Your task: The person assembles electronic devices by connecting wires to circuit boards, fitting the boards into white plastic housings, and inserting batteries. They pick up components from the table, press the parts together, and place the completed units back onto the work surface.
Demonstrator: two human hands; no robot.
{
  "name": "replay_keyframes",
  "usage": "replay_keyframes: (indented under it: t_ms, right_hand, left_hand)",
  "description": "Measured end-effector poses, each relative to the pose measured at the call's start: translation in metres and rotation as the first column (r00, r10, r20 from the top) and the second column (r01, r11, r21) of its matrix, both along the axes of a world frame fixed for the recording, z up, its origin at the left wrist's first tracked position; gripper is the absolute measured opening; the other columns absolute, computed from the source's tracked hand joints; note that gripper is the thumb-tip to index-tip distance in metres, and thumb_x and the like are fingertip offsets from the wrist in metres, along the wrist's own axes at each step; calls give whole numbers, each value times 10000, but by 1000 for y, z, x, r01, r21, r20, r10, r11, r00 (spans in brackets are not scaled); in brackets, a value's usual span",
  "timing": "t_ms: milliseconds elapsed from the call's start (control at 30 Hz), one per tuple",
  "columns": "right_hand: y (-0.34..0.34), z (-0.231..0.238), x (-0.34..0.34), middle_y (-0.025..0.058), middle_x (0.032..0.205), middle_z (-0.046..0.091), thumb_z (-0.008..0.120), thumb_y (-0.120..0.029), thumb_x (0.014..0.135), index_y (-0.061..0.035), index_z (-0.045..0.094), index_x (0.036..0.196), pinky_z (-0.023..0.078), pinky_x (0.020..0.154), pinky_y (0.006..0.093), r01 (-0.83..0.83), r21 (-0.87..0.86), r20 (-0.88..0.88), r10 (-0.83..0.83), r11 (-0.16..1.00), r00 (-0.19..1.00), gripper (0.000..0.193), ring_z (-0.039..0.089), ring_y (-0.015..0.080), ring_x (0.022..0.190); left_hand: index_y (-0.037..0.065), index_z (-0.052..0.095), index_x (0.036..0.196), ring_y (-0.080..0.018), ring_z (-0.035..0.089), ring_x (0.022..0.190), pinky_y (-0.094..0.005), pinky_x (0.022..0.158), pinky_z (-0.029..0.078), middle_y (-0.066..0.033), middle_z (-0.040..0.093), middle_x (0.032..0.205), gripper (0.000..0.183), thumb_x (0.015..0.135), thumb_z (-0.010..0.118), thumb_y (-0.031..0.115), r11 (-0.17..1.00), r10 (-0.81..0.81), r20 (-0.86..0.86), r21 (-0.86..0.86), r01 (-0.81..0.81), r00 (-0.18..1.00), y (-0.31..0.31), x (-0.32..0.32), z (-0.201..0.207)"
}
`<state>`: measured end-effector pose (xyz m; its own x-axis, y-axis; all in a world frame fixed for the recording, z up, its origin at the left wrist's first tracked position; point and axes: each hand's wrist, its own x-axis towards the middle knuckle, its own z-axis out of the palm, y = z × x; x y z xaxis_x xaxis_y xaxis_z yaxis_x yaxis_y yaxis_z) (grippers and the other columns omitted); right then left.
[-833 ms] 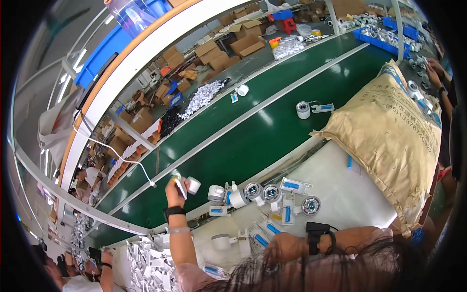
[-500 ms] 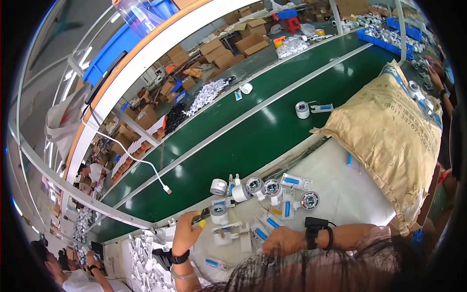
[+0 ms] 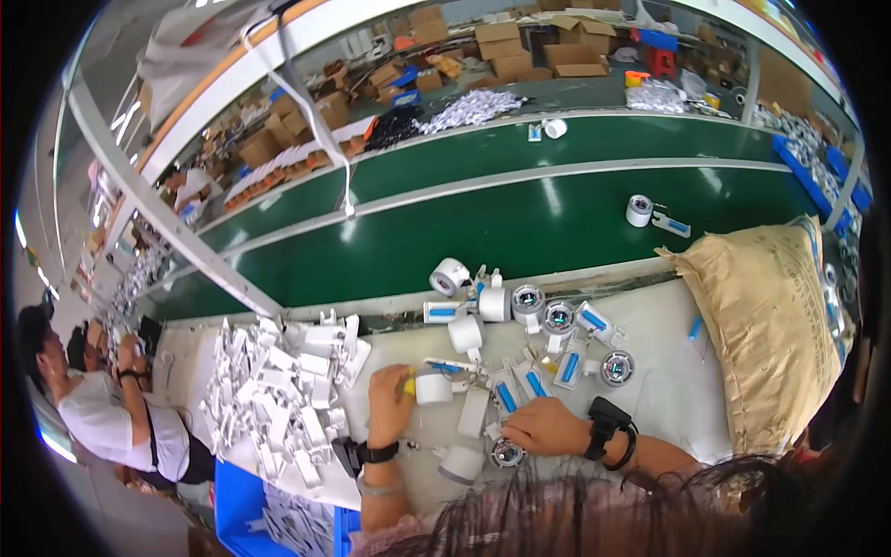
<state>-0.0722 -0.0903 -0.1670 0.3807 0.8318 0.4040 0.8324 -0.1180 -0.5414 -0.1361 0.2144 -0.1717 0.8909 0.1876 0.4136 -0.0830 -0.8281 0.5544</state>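
My left hand [image 3: 390, 399] is closed at the side of a white round housing [image 3: 434, 390], with yellow at its fingertips. The housing lies on its side against them. My right hand [image 3: 548, 427] is closed, its fingers bent down and pressed together; what they grip is hidden. Just below those fingertips is a round unit [image 3: 507, 453] with its inner parts showing. White brackets with blue cylinders [image 3: 534, 382] lie between and beyond my hands. A plain white cover [image 3: 473, 411] and another white housing [image 3: 460, 464] lie near the front.
Left lies a pile of white plastic parts [image 3: 278, 390], above a blue bin [image 3: 243, 511]. A tan sack [image 3: 770, 325] stands right. Beyond the bench runs a green conveyor [image 3: 418, 241]. A cable [image 3: 325, 139] hangs above it. Another person [image 3: 111, 408] works at far left.
The view has turned left and levelled, bringing the blue bin into sight. The white housing by my left hand now lies on its side. My right hand stays over the front parts.
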Motion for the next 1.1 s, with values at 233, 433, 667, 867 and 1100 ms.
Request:
replay_keyframes:
  t_ms: [233,433,667,867,1100]
  right_hand:
    - [6,12,0,112,688,601,571,-250,910,-69,586,707,437,554,450,-49,-117,-105,37,992,994,273,572,353,633]
    - [7,11,-1,111,698,615,601,-223,887,-72,623,740,443,560,440,-25,-19,-108,22,1000,994,212,576,354,641]
    - [-3,30,4,106,729,638,633,-216,873,-70,670,855,485,595,390,-55,-85,-141,43,995,989,151,616,316,671]
    - [-2,93,62,158,926,645,685,-77,815,-23,652,986,500,747,377,157,73,77,-163,985,984,183,617,331,871]
    - [-62,69,246,210,1121,574,696,-96,763,2,574,1102,442,921,432,641,49,230,-633,766,739,373,527,388,1081]
  left_hand:
    - [35,649,1024,-322,552,1040,-361,912,452,-132,619,1074,335,711,601,-71,980,27,20,-197,-23,999,8,-3,-13]
    - [26,647,998,-342,542,1043,-408,916,433,-138,633,1065,317,692,601,-38,999,-13,20,-47,14,1000,-2,-5,-3]
    - [27,641,984,-341,543,1049,-413,936,415,-135,634,1077,327,670,578,-36,997,-35,16,-68,36,999,-6,-9,-3]
    - [20,628,967,-350,541,1048,-422,933,416,-134,630,1076,310,668,567,-37,998,-33,20,-49,34,999,-2,-18,-8]
    - [24,639,987,-357,539,1054,-421,937,431,-132,622,1097,336,676,544,-60,999,-34,-10,8,35,999,-6,-3,-2]
